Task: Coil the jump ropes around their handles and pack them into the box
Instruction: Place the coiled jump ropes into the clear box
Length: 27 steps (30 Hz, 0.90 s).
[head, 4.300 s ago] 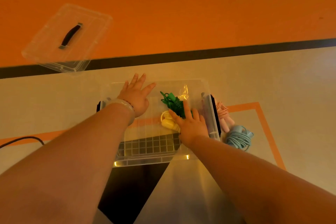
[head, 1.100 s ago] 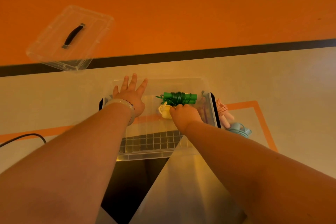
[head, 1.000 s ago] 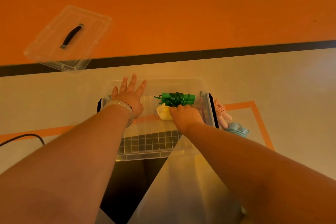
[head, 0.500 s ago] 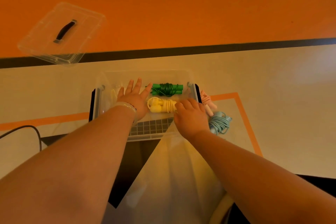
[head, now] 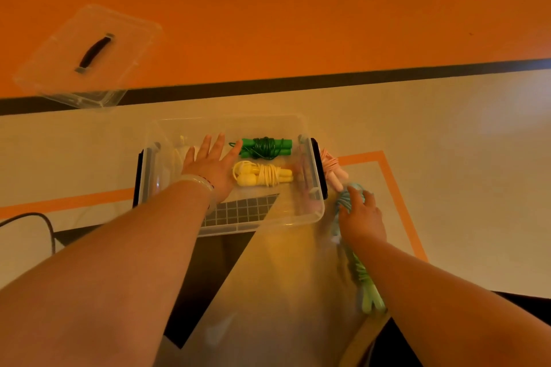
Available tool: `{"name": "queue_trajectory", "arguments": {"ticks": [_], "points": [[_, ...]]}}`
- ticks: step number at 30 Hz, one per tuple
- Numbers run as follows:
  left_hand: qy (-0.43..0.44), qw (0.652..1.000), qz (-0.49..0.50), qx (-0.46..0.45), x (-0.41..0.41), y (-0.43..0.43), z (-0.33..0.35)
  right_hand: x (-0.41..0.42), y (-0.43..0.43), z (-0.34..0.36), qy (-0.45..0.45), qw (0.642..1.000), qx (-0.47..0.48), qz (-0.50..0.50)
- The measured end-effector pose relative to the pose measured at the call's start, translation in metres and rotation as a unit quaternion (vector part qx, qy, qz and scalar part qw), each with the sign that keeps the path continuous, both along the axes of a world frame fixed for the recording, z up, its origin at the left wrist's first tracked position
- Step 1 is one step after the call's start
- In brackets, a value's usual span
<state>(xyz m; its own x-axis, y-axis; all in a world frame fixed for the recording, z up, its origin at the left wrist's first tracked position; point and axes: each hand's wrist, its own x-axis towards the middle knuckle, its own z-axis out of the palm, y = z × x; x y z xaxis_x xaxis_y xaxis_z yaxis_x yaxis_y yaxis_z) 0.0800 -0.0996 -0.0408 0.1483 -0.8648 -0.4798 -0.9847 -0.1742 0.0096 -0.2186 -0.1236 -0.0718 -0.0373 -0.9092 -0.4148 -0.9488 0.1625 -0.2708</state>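
While left hand (head: 213, 170) splays fingers inside clear plastic box (head: 286, 214), right hand (head: 362, 217) fingers cover coiled blue rope (head: 343, 202), grip unclear.

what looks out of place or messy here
Nothing is spilled or damaged. The clear lid lies apart from the box, off at the far left. The pink rope and blue rope lie outside, by the box's right end, with the right hand on the blue one.
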Motion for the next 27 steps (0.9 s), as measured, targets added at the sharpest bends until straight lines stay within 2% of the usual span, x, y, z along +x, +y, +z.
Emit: {"name": "queue_trajectory", "arguments": {"ticks": [9, 21, 27], "points": [[-0.008, 1.000, -0.005, -0.029, -0.002, -0.012, -0.014, 0.006, -0.022, -0.026, 0.052, 0.986, 0.139, -0.073], [-0.016, 0.999, 0.004, -0.037, 0.001, -0.012, -0.004, 0.003, -0.021, -0.012, 0.035, 0.994, 0.087, -0.061], [-0.026, 0.999, 0.008, -0.024, 0.009, -0.003, -0.001, 0.009, -0.021, -0.019, 0.012, 0.985, 0.125, -0.117]]}}
